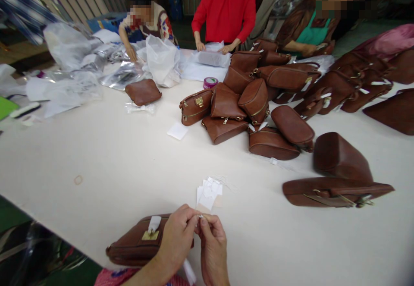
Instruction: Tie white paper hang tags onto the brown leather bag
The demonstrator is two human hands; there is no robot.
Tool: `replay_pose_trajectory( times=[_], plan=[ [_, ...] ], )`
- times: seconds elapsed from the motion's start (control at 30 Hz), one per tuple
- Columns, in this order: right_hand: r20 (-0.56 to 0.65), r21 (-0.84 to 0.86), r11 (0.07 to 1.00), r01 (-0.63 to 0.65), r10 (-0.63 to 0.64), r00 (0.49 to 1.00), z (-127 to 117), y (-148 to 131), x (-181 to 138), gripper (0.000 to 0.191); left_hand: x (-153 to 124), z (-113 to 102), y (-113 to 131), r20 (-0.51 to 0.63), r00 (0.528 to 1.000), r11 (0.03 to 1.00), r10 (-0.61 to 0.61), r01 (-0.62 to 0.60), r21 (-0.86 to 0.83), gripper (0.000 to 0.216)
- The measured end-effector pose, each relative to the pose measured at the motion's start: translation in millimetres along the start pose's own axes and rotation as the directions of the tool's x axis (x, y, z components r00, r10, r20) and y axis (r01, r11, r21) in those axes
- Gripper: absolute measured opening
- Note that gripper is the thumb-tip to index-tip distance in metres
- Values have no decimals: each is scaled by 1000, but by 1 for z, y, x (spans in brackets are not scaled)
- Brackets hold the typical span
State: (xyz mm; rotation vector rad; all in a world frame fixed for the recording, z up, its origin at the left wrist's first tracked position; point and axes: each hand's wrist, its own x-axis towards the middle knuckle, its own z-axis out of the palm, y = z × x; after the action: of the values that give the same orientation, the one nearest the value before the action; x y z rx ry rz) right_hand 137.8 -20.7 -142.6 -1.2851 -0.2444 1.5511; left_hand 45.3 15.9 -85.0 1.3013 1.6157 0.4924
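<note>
Head view. Both hands sit at the near edge of the worktop (113, 165) and meet in front of the person.

Fingers: the left hand (176, 239) and right hand (211, 246) have their fingertips drawn narrow and together, pinching one white scrap (199, 218) between them. It is too small for us to tell paper from thread.

Bag (136, 245): brown, lying flat at the near edge, to the left of the pinch. We read its long axis as running left to right, along the worktop edge. The brass clasp (150, 235) faces up, with a white wrap (154, 223) on it. The left hand lies over the bag's right end and is the nearer of the two. The right hand is clear of it, further right. We cannot tell whether the left palm presses on the bag.

Stack of tags (208, 193): white slips fanned on the worktop just beyond the fingertips, on the side away from the person, touching neither hand.

Further off we note:
- a pile of bags (239, 113) mid-worktop
- a flat bag (336, 191) to the right
- a loose white slip (177, 130)
- a roll of tape (210, 82)

Three co-workers stand at the far side, their hands among plastic wrapping (161, 59), well apart from the person's own.
</note>
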Motion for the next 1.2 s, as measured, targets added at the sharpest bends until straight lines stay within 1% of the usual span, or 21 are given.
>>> replay_pose_trajectory(
  times=[0.13, 0.27, 0.4, 0.5, 0.67, 0.8, 0.9, 1.07, 1.2],
  plan=[
    [13, -139, 987, 80, -79, 997, -3, -1, 0, 29, 2, 0, -1, 6, 1000, 1000, -4, 4, 20, 34],
    [17, -182, 978, 101, -100, 995, -4, -2, 1, 28, 1, 0, 2, 5, 1000, 999, -24, 24, 27, 33],
    [40, -255, 952, 170, -165, 985, -4, -3, 3, 28, -2, 0, 2, 3, 999, 999, -32, 32, -21, 35],
    [28, -249, 956, 155, -153, 988, -4, -3, 4, 28, -3, 0, 1, 23, 1000, 999, -20, 21, -46, 37],
    [-18, -100, 993, 56, -58, 998, -2, -1, 2, 28, -3, 1, 2, 43, 999, 1000, -3, 3, 1, 38],
    [-24, -53, 998, 36, -37, 999, -2, 2, 3, 28, -3, 1, 2, 51, 999, 1000, 17, -17, 8, 38],
    [-31, -88, 995, 55, -58, 998, -3, 4, 5, 29, -3, 1, -1, 67, 997, 999, 26, -25, -28, 37],
    [-4, -219, 966, 139, -143, 990, -2, 1, 8, 29, -3, 0, -2, 74, 996, 998, 51, -48, -36, 39],
    [24, -274, 949, 153, -152, 988, 1, 1, 6, 29, -1, -2, -2, 104, 994, 999, 26, -22, -37, 37]
  ],
)
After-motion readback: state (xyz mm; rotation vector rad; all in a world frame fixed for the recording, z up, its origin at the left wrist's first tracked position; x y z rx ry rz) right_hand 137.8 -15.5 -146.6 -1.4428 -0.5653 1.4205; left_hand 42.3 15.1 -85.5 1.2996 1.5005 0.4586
